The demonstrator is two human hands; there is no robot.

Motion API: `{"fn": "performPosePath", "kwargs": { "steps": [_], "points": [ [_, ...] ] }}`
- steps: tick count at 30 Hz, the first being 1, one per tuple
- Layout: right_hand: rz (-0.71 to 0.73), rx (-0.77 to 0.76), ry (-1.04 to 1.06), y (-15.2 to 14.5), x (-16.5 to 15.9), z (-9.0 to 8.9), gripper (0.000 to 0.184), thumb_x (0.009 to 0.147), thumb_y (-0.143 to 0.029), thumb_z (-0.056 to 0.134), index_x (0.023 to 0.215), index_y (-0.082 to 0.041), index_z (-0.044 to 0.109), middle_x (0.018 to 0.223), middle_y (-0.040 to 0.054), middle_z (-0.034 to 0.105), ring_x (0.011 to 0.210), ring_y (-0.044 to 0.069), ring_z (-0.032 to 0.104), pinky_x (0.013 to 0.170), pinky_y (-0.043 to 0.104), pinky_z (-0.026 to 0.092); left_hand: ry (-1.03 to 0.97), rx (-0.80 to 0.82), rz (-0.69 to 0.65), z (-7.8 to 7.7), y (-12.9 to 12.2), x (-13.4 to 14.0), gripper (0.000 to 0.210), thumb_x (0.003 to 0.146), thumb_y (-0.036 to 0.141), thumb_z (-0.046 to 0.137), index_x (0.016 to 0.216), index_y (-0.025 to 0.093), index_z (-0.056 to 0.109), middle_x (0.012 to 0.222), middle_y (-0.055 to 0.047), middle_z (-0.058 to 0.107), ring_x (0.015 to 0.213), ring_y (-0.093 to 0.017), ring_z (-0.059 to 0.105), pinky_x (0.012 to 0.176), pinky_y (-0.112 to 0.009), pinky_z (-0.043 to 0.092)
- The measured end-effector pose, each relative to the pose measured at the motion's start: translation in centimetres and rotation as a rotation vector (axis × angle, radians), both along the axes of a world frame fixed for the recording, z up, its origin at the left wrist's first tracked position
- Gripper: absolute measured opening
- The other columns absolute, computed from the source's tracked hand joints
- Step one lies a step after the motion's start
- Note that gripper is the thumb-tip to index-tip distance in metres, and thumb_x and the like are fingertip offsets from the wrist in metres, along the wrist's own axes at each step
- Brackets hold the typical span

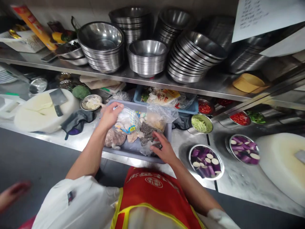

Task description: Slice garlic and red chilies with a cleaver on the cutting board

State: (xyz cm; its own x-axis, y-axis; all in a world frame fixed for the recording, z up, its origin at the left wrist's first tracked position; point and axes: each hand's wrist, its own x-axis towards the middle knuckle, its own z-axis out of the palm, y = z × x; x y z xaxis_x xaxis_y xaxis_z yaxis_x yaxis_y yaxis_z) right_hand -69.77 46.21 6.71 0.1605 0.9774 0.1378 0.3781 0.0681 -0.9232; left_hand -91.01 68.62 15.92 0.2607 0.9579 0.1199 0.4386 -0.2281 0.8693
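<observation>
On the steel counter in front of me is a grey plastic tub point(133, 155) filled with bagged food. My left hand point(111, 115) is at the tub's left side, fingers closed at the edge of a white plastic bag with blue and yellow print point(128, 120); its fingertips are partly hidden. A clear bag of pinkish meat point(115, 138) lies beneath that wrist. My right hand point(165, 148) is over the tub's right side, thumb and fingers apart, touching a clear bag of dark grey shreds point(148, 133). Behind it sits another clear plastic bag point(158, 117) with pale contents.
Steel bowls of cut eggplant point(206, 162) and green shreds point(201, 124) stand right of the tub. A blue tray point(190, 107) is behind it. Left are a round cutting board point(30, 119) with a cleaver point(57, 98). Stacked bowls point(147, 58) fill the shelf. Another person's hand point(16, 190) shows lower left.
</observation>
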Motion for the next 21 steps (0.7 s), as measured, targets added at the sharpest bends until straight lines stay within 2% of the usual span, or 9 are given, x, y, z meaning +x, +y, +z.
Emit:
{"fn": "performPosePath", "kwargs": {
  "steps": [2,4,7,10,12,14,17,19,21],
  "points": [
    [0.012,0.085,-0.014,1.8,-0.8,2.3,0.079,0.083,-0.046,0.073,0.152,-0.023,0.044,0.152,0.0135,0.048,0.137,0.03,0.05,0.113,0.044,0.044,-0.093,-0.053,-0.109,-0.2,-3.2,2.2,0.037,0.089,0.051,0.056,0.094,0.016,0.066,0.081,-0.001,0.064,0.078,-0.017,0.059,0.075,-0.027,0.047],
    [-0.002,0.086,-0.028,3.5,-1.3,3.2,0.066,0.086,-0.047,0.067,0.145,-0.021,0.052,0.146,0.0117,0.055,0.134,0.028,0.052,0.116,0.043,0.04,-0.145,-0.116,-0.213,-1.7,-6.1,4.1,0.037,0.088,0.052,0.057,0.1,0.019,0.067,0.094,-0.002,0.067,0.089,-0.019,0.06,0.082,-0.028,0.047],
    [-0.03,-0.051,-0.03,4.8,-1.1,1.9,0.037,0.095,-0.044,0.053,0.117,-0.02,0.071,0.116,0.0076,0.073,0.113,0.025,0.065,0.104,0.04,0.048,-0.203,-0.292,-0.31,-5.4,-9.3,5.0,0.047,0.08,0.054,0.067,0.114,0.022,0.067,0.099,-0.003,0.068,0.088,-0.019,0.061,0.079,-0.027,0.048],
    [-0.088,-0.145,-0.046,4.3,-0.2,-0.3,0.042,0.098,-0.048,0.042,0.091,-0.019,0.072,0.089,0.0054,0.074,0.091,0.022,0.067,0.087,0.034,0.051,-0.207,-0.475,-0.274,-9.0,-10.7,3.7,0.064,0.071,0.055,0.076,0.124,0.02,0.065,0.079,0.0,0.064,0.065,-0.016,0.056,0.063,-0.026,0.046],
    [-0.093,-0.131,-0.097,3.6,0.5,-0.9,0.048,0.098,-0.053,0.039,0.075,-0.019,0.064,0.075,0.0033,0.067,0.078,0.019,0.061,0.079,0.03,0.049,-0.144,-0.457,-0.207,-10.3,-10.6,2.3,0.061,0.074,0.056,0.073,0.121,0.017,0.067,0.068,0.001,0.061,0.059,-0.016,0.054,0.059,-0.027,0.045],
    [-0.085,-0.104,-0.128,3.0,0.9,-0.8,0.05,0.097,-0.057,0.038,0.066,-0.02,0.052,0.066,0.0003,0.056,0.068,0.016,0.053,0.071,0.027,0.044,-0.057,-0.338,-0.164,-10.7,-10.0,1.2,0.05,0.08,0.058,0.065,0.106,0.016,0.073,0.068,-0.002,0.063,0.064,-0.018,0.058,0.065,-0.03,0.048],
    [-0.089,-0.083,-0.067,2.5,1.2,-0.3,0.051,0.096,-0.061,0.037,0.064,-0.022,0.041,0.062,-0.0028,0.042,0.063,0.013,0.042,0.063,0.025,0.037,-0.029,-0.096,-0.137,-10.5,-9.2,0.3,0.044,0.087,0.059,0.057,0.08,0.018,0.073,0.091,-0.007,0.071,0.091,-0.023,0.065,0.088,-0.033,0.05],
    [-0.099,-0.072,-0.013,2.1,1.2,-0.1,0.051,0.096,-0.062,0.036,0.064,-0.022,0.036,0.063,-0.0034,0.037,0.062,0.012,0.038,0.06,0.025,0.034,-0.081,-0.091,-0.142,-10.5,-8.9,0.4,0.049,0.091,0.059,0.051,0.078,0.017,0.072,0.099,-0.009,0.072,0.098,-0.024,0.065,0.094,-0.034,0.049],
    [-0.115,-0.063,0.053,1.8,1.1,-0.2,0.05,0.096,-0.06,0.036,0.064,-0.022,0.033,0.065,-0.0032,0.035,0.062,0.011,0.036,0.059,0.025,0.032,-0.188,-0.204,-0.166,-10.8,-9.0,0.8,0.053,0.094,0.06,0.043,0.089,0.016,0.074,0.103,-0.01,0.072,0.095,-0.023,0.066,0.093,-0.036,0.05]
  ]
}}
